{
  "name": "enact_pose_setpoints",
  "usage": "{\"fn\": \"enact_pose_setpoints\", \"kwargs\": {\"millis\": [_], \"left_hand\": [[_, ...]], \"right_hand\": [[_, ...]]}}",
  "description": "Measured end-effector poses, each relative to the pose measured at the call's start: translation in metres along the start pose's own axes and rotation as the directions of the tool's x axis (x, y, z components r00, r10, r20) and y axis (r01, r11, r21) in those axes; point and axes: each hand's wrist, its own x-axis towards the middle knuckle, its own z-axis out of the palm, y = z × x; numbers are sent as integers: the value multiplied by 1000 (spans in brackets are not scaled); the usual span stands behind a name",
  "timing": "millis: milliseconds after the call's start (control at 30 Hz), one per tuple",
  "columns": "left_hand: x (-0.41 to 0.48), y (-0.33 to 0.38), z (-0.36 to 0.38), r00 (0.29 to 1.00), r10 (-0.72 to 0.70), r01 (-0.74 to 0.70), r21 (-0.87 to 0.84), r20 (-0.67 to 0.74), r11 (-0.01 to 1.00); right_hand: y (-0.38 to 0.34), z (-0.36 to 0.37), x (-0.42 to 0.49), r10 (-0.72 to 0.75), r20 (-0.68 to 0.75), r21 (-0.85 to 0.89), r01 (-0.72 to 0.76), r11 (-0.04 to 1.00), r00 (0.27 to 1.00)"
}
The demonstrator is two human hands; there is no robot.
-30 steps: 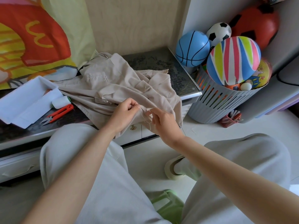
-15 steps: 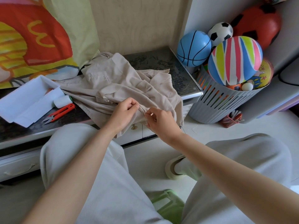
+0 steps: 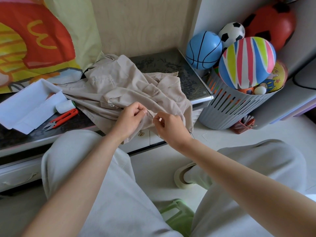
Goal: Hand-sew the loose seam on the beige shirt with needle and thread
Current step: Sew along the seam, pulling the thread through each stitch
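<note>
Since the beige shirt [image 3: 130, 86] is limp and light, it wants gripping right beside the loose seam [image 3: 150, 115]. Left hand [image 3: 131, 119] pinches there; right hand [image 3: 171, 128], at its three o'clock, pinches the same edge.

No legible words, numbers or brand names found. Only mark: a yellow W-like squiggle on the red patch of the cloth [image 3: 41, 37] (possibly no letter at all).

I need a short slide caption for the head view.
Left hand grips the beige shirt; right hand pinches at its seam.
</note>
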Motion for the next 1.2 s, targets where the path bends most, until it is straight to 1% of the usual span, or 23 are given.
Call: {"fn": "enact_pose_setpoints", "kwargs": {"millis": [67, 200, 300, 400, 533, 667, 767, 833, 900, 1067, 1200], "left_hand": [[-2, 0, 0, 1000, 28, -28, 1, 0, 1000], [-6, 2, 2, 994, 105, -105, 58, -2, 993], [-9, 4, 4, 992, 123, -122, 89, -7, 988], [-11, 7, 5, 991, 126, -122, 87, -43, 989], [-13, 8, 4, 990, 106, -92, 146, -89, 985], [-13, 7, 3, 987, 102, -72, 238, -120, 969], [-13, 9, 1, 976, 102, -46, 281, -190, 959], [-12, 10, -1, 966, 103, -30, 292, -237, 956], [-12, 10, -2, 961, 105, -26, 299, -254, 954], [-12, 10, 1, 963, 96, -26, 266, -253, 964], [-14, 13, 3, 970, 165, -118, 245, -181, 962]], "right_hand": [[-2, 0, 1, 3, 11, -3, -3, 1000, 1000], [-6, 1, 4, 8, 27, -30, -7, 1000, 1000], [-9, 3, 7, 62, 60, -1, -62, 998, 996], [-11, 5, 9, 109, 78, 22, -111, 994, 991], [-15, 6, 7, 142, 114, 111, -155, 982, 983], [-15, 9, 4, 162, 169, 266, -203, 942, 972], [-15, 8, -1, 89, 190, 234, -133, 963, 978], [-12, 7, -5, 38, 178, 211, -76, 975, 983], [-10, 5, -7, 36, 156, 228, -71, 971, 987], [-10, 2, -4, 83, 132, 292, -119, 949, 988], [-15, 0, 0, 114, 123, 350, -151, 925, 986]]}}
